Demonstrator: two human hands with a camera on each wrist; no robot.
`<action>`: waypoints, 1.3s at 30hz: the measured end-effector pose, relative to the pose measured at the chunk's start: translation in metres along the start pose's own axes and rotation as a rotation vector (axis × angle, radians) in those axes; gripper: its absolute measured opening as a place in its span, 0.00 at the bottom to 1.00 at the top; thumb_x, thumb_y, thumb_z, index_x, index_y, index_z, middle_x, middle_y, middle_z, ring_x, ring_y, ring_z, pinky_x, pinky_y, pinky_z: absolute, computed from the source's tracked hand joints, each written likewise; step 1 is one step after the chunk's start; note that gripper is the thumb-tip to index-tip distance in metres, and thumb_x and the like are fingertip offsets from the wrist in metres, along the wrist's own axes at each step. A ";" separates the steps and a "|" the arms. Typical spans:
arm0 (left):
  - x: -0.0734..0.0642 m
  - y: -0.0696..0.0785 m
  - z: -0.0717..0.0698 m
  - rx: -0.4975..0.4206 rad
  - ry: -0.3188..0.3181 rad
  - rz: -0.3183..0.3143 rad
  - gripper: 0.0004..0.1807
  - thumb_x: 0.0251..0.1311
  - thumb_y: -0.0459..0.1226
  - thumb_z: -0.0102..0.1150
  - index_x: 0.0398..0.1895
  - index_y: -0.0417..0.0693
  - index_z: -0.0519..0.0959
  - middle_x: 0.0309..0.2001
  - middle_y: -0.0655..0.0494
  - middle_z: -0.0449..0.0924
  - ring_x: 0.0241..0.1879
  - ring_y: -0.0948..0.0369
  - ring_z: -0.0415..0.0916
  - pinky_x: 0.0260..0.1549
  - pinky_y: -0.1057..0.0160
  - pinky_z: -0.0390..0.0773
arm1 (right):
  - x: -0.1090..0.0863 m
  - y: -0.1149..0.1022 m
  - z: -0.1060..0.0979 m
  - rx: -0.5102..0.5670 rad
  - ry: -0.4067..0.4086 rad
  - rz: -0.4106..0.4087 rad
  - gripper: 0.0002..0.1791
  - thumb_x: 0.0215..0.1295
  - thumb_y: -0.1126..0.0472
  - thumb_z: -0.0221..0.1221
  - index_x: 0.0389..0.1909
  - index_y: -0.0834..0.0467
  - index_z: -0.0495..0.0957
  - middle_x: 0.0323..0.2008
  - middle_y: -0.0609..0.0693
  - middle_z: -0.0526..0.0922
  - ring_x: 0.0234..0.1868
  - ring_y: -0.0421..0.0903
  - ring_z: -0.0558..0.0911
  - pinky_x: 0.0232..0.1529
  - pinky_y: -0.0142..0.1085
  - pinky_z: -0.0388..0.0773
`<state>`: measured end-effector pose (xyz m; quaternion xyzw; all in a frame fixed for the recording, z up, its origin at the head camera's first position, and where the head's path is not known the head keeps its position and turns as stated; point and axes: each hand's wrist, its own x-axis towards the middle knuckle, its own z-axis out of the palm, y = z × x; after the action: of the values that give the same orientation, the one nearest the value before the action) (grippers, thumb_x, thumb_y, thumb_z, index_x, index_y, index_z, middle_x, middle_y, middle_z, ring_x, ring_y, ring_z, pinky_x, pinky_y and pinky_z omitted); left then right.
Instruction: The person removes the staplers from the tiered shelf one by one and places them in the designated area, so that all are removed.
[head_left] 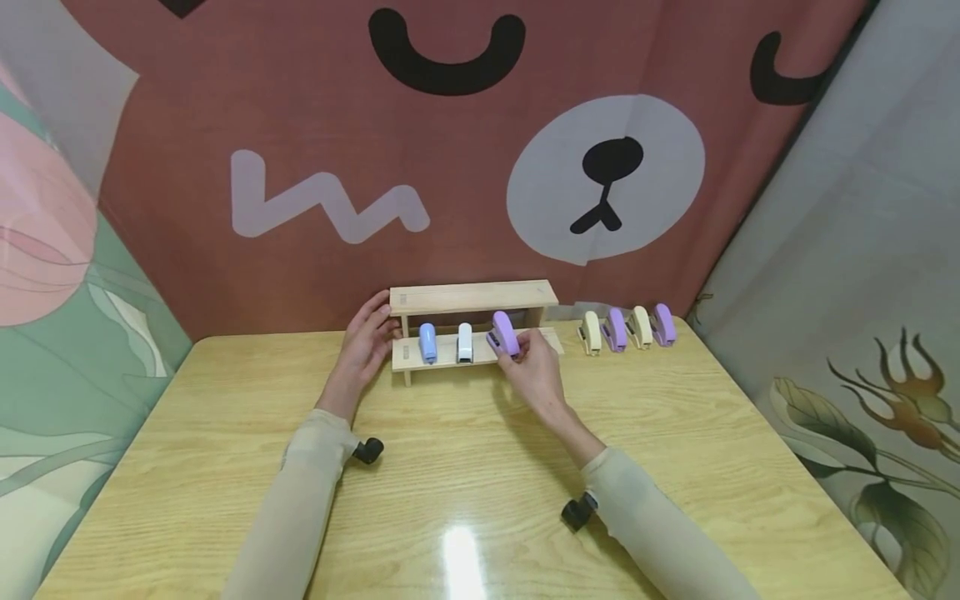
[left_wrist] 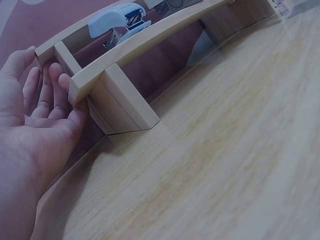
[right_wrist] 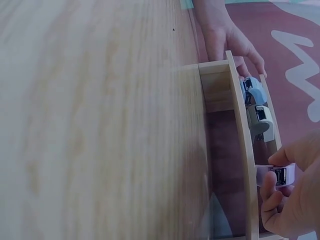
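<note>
Purple plastic stapler (head_left: 505, 332), pinched by the nearer right hand (head_left: 536, 373); long axis front-to-back, at the lower shelf (head_left: 446, 350) of a pale wooden two-tier rack (head_left: 472, 297); left hand (head_left: 365, 342) holding the rack's left end.

The left arm (head_left: 292, 492) and the right arm (head_left: 667, 525) both reach forward and slant in toward the middle. The left hand (head_left: 365, 343) has its palm turned in, its thumb sticking out and its fingers a little bent. The right hand (head_left: 537, 372), apart from the left, makes a pinch, with its thumb and fingers bent toward each other.
</note>
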<state>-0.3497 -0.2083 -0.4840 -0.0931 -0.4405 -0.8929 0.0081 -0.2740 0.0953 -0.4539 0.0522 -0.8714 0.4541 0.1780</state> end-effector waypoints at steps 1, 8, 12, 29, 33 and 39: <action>0.000 0.000 0.000 -0.002 -0.001 -0.002 0.26 0.76 0.34 0.56 0.74 0.49 0.68 0.49 0.50 0.74 0.39 0.56 0.74 0.34 0.63 0.78 | -0.001 0.000 0.000 0.004 -0.001 0.001 0.16 0.59 0.64 0.70 0.43 0.62 0.74 0.32 0.54 0.79 0.31 0.49 0.78 0.28 0.39 0.79; 0.000 -0.001 0.001 -0.008 -0.005 0.000 0.26 0.75 0.34 0.56 0.74 0.47 0.68 0.46 0.50 0.75 0.39 0.57 0.74 0.34 0.63 0.78 | -0.005 -0.003 -0.003 0.019 0.005 0.007 0.18 0.62 0.59 0.72 0.42 0.61 0.74 0.33 0.54 0.79 0.31 0.49 0.78 0.28 0.39 0.79; 0.000 -0.001 0.003 -0.011 -0.008 -0.003 0.26 0.75 0.34 0.56 0.74 0.46 0.67 0.45 0.51 0.75 0.39 0.57 0.74 0.34 0.63 0.77 | -0.006 -0.005 -0.006 0.033 0.008 0.023 0.20 0.63 0.53 0.73 0.42 0.60 0.74 0.33 0.54 0.79 0.31 0.49 0.78 0.27 0.40 0.79; -0.003 -0.006 0.002 -0.014 0.000 -0.008 0.26 0.75 0.35 0.57 0.73 0.47 0.68 0.46 0.50 0.74 0.39 0.57 0.73 0.36 0.61 0.77 | -0.009 -0.013 -0.009 0.057 0.009 0.039 0.17 0.61 0.62 0.71 0.43 0.61 0.74 0.34 0.55 0.80 0.28 0.49 0.81 0.26 0.39 0.81; -0.001 -0.004 0.003 -0.018 0.006 -0.003 0.26 0.75 0.34 0.57 0.73 0.47 0.69 0.46 0.50 0.75 0.38 0.57 0.74 0.35 0.62 0.77 | -0.006 -0.015 -0.015 0.035 -0.002 0.041 0.16 0.61 0.63 0.70 0.44 0.61 0.74 0.35 0.54 0.80 0.27 0.48 0.80 0.26 0.39 0.80; 0.000 -0.001 0.001 -0.018 0.015 0.005 0.26 0.74 0.34 0.58 0.73 0.48 0.69 0.50 0.51 0.74 0.40 0.56 0.75 0.34 0.63 0.78 | -0.003 -0.013 -0.024 0.004 -0.018 0.036 0.16 0.60 0.66 0.67 0.47 0.62 0.74 0.37 0.54 0.79 0.28 0.48 0.79 0.26 0.39 0.79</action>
<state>-0.3492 -0.2067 -0.4837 -0.0877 -0.4322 -0.8974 0.0126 -0.2621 0.1074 -0.4323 0.0408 -0.8730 0.4584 0.1616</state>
